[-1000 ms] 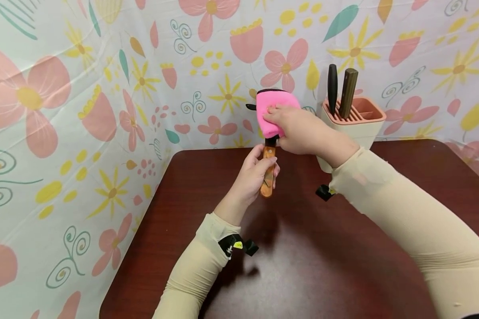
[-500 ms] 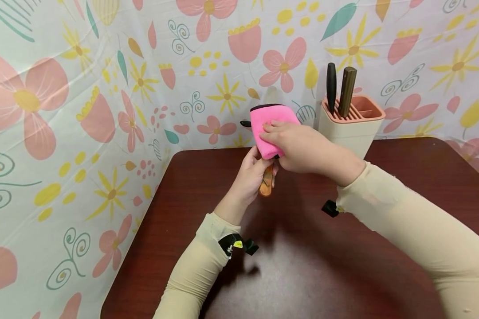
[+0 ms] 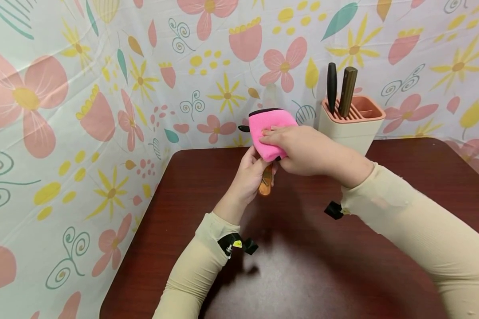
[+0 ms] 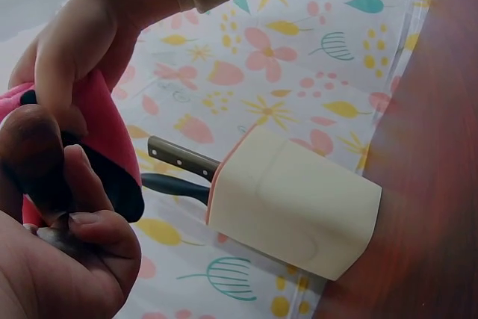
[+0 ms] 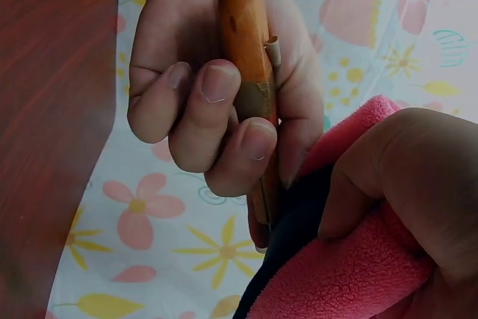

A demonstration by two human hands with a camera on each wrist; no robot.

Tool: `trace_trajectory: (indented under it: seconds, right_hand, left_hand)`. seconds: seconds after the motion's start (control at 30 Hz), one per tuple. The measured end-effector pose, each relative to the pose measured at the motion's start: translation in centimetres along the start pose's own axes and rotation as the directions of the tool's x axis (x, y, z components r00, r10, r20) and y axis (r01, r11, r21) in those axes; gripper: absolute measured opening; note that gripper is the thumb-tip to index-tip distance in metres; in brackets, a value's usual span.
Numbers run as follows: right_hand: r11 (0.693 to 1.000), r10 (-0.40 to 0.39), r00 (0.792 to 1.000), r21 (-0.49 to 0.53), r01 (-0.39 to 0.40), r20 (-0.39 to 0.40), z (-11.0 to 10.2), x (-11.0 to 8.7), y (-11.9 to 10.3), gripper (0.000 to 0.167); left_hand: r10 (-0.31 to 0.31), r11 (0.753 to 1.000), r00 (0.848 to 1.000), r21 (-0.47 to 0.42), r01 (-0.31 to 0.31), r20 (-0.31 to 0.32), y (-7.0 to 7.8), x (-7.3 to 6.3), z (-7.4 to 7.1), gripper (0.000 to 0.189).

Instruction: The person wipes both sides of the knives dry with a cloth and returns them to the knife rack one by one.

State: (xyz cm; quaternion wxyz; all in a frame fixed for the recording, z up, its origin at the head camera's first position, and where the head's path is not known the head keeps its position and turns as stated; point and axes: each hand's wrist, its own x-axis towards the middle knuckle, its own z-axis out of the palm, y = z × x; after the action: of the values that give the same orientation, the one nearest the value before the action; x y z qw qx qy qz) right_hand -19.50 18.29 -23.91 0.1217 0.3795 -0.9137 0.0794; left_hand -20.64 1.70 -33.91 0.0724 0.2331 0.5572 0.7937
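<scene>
My left hand [image 3: 241,179] grips the orange-brown wooden handle of a knife [image 3: 265,187], held up above the table. In the right wrist view its fingers curl round the knife handle [image 5: 245,28]. A pink cloth [image 3: 273,118] with dark edging is folded over the knife just above that hand. My right hand [image 3: 309,150] holds this cloth, pinching it round the knife, as the right wrist view also shows with the cloth [image 5: 351,278]. The cloth hides most of the blade; a faint greyish tip shows above it. A black tab sticks out at its left.
A cream knife block [image 3: 349,137] with a salmon slotted top stands at the back right. It holds a black-handled knife [image 3: 331,88] and a brown-handled knife [image 3: 348,91]. A flowered curtain [image 3: 207,88] borders the dark red table [image 3: 175,204] behind and at the left.
My right hand has slid the pink cloth down along the knife to the top of the handle, uncovering the faint blade tip. The left hand has stayed nearly still.
</scene>
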Motion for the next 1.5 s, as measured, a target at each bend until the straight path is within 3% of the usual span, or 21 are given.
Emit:
trace_trajectory:
  seconds: [0.53,1.0,1.17,1.3,1.5]
  right_hand:
    - [0.993,-0.078,0.995,0.088,0.083,-0.058,-0.7,-0.5,-0.2,0.053]
    - [0.986,-0.116,0.992,0.115,0.122,-0.058,-0.9,-0.9,0.5,0.058]
    - [0.974,-0.142,0.989,0.173,0.148,-0.045,-1.4,-1.1,1.1,0.057]
    - [0.956,-0.121,0.993,0.269,0.117,0.001,-2.0,-1.3,2.0,0.054]
    - [0.923,-0.045,0.991,0.386,-0.006,0.124,-4.1,-1.7,2.8,0.055]
  left_hand:
    - [0.010,1.000,1.000,0.005,-0.010,-0.014,0.4,0.1,-0.6,0.013]
    - [0.007,1.000,1.000,-0.005,-0.007,-0.008,0.2,0.0,-0.6,0.010]
    - [-0.004,1.000,1.000,-0.016,0.004,-0.017,0.0,0.1,-0.6,0.009]
    - [-0.018,1.000,0.999,-0.008,0.017,-0.041,-0.1,0.1,-0.8,0.005]
    - [-0.023,1.000,0.998,-0.013,0.023,-0.057,0.0,0.3,-0.9,0.004]
